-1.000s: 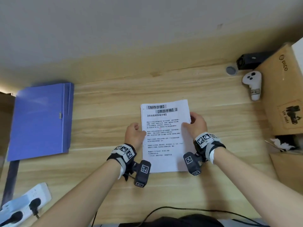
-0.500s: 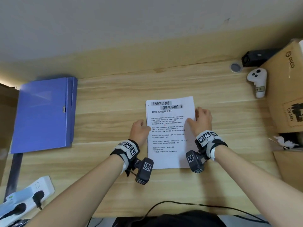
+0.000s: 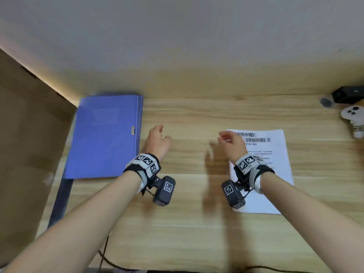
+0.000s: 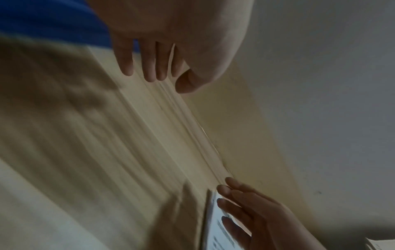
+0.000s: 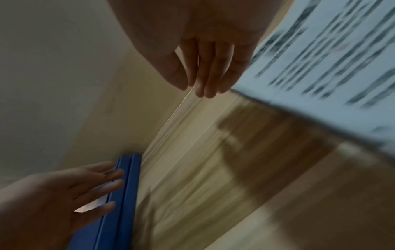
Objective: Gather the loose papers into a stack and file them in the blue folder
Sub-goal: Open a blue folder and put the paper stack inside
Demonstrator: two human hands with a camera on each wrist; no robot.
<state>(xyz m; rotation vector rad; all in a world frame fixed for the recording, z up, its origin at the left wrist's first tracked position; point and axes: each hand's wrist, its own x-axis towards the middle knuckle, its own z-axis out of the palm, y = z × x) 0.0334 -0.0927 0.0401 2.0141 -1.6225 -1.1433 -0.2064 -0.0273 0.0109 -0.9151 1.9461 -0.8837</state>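
Note:
The stack of printed white papers (image 3: 267, 166) lies flat on the wooden desk (image 3: 187, 223) at the right. The closed blue folder (image 3: 104, 134) lies at the desk's left. My left hand (image 3: 157, 139) hovers just right of the folder's edge, fingers straight and relaxed, holding nothing; the left wrist view shows its fingers (image 4: 149, 67) above the desk near the folder (image 4: 53, 22). My right hand (image 3: 230, 141) is lifted over the papers' left edge, fingers loose and empty; in the right wrist view its fingers (image 5: 209, 76) hang beside the papers (image 5: 333, 59).
A white game controller (image 3: 353, 120) and a black device (image 3: 347, 94) sit at the far right back. A brown cardboard surface (image 3: 29, 144) stands left of the folder. A black cable (image 3: 110, 261) runs along the desk's front edge.
Both hands have let go of the paper stack and moved left. The left hand now reaches beside the blue folder. The head view has turned left.

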